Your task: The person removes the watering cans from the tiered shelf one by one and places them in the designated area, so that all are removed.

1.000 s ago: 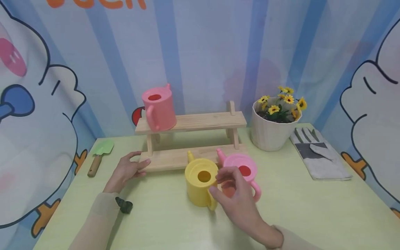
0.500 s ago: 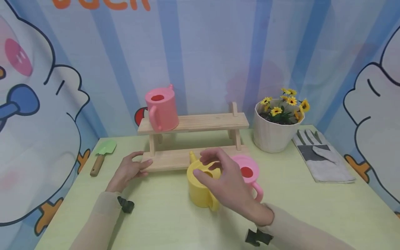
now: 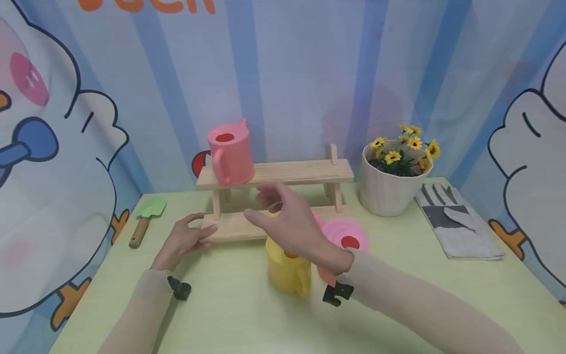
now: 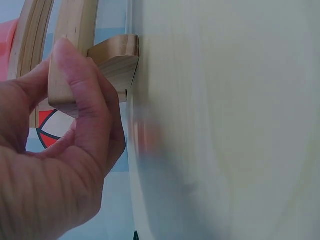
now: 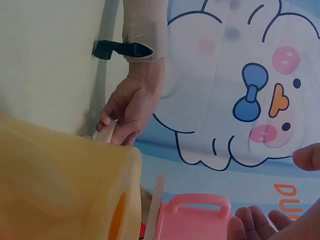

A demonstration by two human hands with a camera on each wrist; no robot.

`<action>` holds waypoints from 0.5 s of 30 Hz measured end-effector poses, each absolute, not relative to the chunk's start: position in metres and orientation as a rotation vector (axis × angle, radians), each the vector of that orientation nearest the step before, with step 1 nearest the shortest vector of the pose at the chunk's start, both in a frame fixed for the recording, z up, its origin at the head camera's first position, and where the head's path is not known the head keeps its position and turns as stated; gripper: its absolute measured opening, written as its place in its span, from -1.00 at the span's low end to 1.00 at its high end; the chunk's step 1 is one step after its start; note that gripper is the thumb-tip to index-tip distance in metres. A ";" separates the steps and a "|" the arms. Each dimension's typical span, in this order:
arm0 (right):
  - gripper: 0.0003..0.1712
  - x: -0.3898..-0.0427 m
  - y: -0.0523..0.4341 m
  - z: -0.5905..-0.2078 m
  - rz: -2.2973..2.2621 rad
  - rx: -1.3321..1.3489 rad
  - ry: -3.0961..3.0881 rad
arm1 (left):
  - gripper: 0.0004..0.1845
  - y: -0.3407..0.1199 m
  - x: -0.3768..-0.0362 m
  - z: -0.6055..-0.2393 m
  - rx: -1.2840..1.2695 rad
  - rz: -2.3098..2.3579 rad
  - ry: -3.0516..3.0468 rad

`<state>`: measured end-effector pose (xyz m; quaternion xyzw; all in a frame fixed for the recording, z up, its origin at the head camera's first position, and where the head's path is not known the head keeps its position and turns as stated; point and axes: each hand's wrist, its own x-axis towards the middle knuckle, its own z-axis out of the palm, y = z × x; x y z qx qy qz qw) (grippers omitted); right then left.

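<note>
My left hand [image 3: 182,242] grips the left end of the lower board of a two-tier wooden plant shelf [image 3: 305,171]; in the left wrist view the fingers curl round the board's end [image 4: 75,25]. My right hand [image 3: 292,223], fingers loosely bent and holding nothing, hovers above a yellow watering can [image 3: 283,273], hiding its spout and part of its top. To the right of that can stands a pink watering can [image 3: 340,227], partly behind my right wrist. Another pink watering can [image 3: 236,158] sits on the upper board's left end, its handle showing in the right wrist view.
A white pot [image 3: 389,194] of yellow flowers stands right of the shelf. Grey-and-white gardening gloves [image 3: 464,233] lie farther right. At the far left is a green trowel [image 3: 146,219] with a wooden handle. A cartoon-printed curtain [image 3: 305,73] hangs behind the table.
My right hand has moved left and away from me, from between the yellow and front pink watering cans to above the yellow one. My left hand has kept its hold on the shelf.
</note>
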<state>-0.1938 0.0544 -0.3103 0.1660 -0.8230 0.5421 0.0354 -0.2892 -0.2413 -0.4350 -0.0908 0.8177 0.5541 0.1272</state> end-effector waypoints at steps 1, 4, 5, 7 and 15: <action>-0.41 -0.198 0.052 -0.308 1.662 0.510 -2.542 | -0.05 -0.242 -0.289 -0.435 -0.263 1.615 2.378; -0.40 -0.210 0.044 -0.303 1.654 0.511 -2.569 | -0.05 -0.243 -0.290 -0.435 -0.254 1.628 2.364; -0.40 -0.215 0.041 -0.302 1.654 0.509 -2.575 | -0.06 -0.243 -0.290 -0.435 -0.250 1.632 2.360; -0.40 -0.223 0.036 -0.299 1.655 0.501 -2.585 | -0.06 -0.243 -0.290 -0.434 -0.246 1.640 2.352; -0.39 -0.251 0.015 -0.292 1.683 0.488 -2.594 | -0.05 -0.243 -0.289 -0.435 -0.252 1.620 2.364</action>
